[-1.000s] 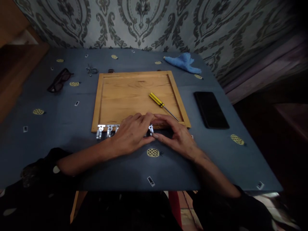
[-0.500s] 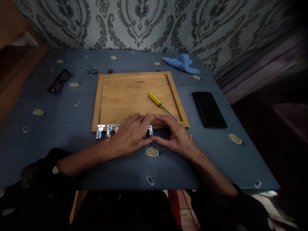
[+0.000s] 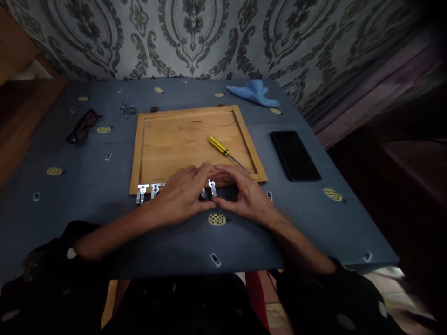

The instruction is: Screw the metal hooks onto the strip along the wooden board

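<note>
A silvery metal hook rail (image 3: 148, 186) lies along the near edge of a framed wooden board (image 3: 181, 135). Several of its hooks jut out toward me. My left hand (image 3: 185, 190) covers the rail's middle, its thumb and fingers closed about it. At the rail's right end, my right hand (image 3: 244, 195) curls in with thumb and fingertips around the last hook (image 3: 213, 187). Both hands' tips meet there, and the exact contact is partly hidden. On the board rests a screwdriver (image 3: 219, 145) with a yellow handle, its shaft angled toward my right hand.
A black phone (image 3: 295, 156) lies right of the board, a blue cloth (image 3: 254, 92) behind it. Dark glasses (image 3: 84, 125) and small metal pieces (image 3: 127, 109) are at the left. The patterned blue tablecloth (image 3: 70, 200) reaches the wall.
The view has shifted slightly. Both hands stay at the rail's right part, and a bit more of the hooks shows between them. The screwdriver stays in place on the board.
</note>
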